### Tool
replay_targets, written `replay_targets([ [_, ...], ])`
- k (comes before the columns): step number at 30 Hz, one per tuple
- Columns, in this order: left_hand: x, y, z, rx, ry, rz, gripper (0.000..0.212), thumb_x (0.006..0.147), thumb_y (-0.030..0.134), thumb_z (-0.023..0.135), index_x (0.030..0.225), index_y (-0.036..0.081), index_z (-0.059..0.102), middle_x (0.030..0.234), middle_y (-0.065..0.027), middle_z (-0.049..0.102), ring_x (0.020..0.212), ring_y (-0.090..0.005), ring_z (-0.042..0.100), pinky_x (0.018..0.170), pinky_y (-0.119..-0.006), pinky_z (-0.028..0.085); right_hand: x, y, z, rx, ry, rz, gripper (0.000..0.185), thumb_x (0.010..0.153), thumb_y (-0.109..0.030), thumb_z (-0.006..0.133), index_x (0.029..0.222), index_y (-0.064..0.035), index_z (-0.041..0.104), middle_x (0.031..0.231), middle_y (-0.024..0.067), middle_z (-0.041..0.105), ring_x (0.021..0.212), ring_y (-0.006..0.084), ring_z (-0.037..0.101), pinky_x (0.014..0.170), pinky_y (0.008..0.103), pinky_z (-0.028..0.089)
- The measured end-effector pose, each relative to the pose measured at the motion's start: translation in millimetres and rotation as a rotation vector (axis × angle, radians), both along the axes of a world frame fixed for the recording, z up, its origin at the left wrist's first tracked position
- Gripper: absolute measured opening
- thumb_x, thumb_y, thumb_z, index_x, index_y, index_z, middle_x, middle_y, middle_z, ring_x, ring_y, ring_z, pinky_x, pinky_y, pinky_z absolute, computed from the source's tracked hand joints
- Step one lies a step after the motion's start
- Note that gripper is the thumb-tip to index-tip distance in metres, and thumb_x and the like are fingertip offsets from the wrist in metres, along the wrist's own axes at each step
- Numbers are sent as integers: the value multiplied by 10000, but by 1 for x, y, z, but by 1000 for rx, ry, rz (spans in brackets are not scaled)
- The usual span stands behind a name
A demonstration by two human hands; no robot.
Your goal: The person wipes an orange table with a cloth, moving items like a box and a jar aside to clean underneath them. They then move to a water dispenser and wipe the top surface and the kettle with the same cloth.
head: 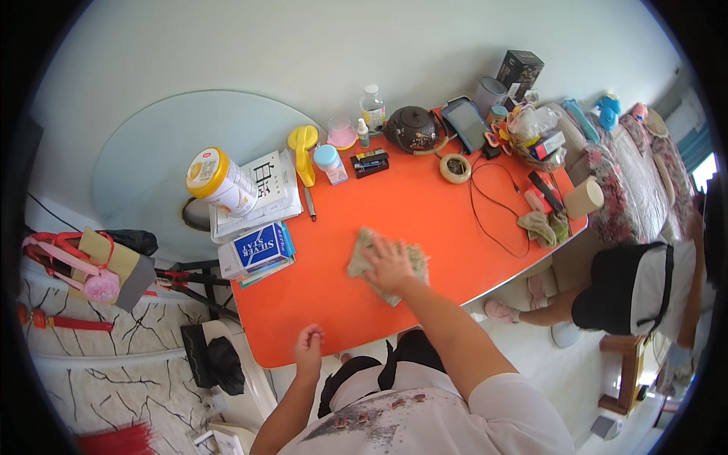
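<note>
My right hand [391, 264] lies palm down, fingers spread, on a crumpled greenish cloth [358, 259]. The cloth rests on the orange tabletop [335, 216], partly hidden under the hand. Over the near left part of the table, my left hand [309, 348] is loosely curled with nothing seen in it. Left of the cloth sit a blue and white Silver Star box [261, 248] and a stack of papers and books [276, 176]. A yellow-lidded can [222, 182] stands on that stack. A pen [310, 203] lies beside it.
Along the wall stand a dark teapot [414, 129], a clear bottle [372, 108] and a blue-lidded jar [330, 164]. A thin cable [480, 219] loops at right, near a filled basket [537, 139] and a second cloth [537, 228]. Another person [620, 290] is beyond the table's right end.
</note>
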State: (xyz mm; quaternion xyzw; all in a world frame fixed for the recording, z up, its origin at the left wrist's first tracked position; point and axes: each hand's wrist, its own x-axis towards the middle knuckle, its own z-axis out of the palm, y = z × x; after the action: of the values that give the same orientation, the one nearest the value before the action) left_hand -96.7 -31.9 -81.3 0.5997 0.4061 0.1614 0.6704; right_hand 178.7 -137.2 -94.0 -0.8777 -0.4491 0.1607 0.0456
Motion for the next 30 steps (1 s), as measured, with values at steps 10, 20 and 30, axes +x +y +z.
replay_targets([
  [10, 89, -17, 22, 141, 18, 24, 227, 926, 68, 491, 1143, 4, 513, 1087, -57, 553, 1010, -137, 540, 893, -270, 435, 117, -92, -18, 112, -195, -422, 552, 857, -388, 506, 1360, -185, 401, 1464, 108, 254, 1319, 288, 269, 1051, 567, 191],
  [20, 291, 97, 15, 529, -62, 60, 683, 771, 83, 671, 1343, -13, 310, 1342, -197, 393, 1246, -294, 406, 1032, -383, 340, 79, -97, -7, 134, -149, -113, 439, 764, -315, 611, 1180, -189, 555, 1361, 106, 380, 1238, 297, 356, 1005, 560, 265],
  [30, 381, 129, 8, 768, 56, 205, 826, 625, 216, 796, 1275, -22, 345, 1189, -202, 506, 1092, -369, 502, 916, -429, 407, 55, -97, 8, 213, -47, 201, 525, 702, -438, 671, 1181, -253, 560, 1301, 53, 443, 1184, 266, 414, 971, 524, 311],
])
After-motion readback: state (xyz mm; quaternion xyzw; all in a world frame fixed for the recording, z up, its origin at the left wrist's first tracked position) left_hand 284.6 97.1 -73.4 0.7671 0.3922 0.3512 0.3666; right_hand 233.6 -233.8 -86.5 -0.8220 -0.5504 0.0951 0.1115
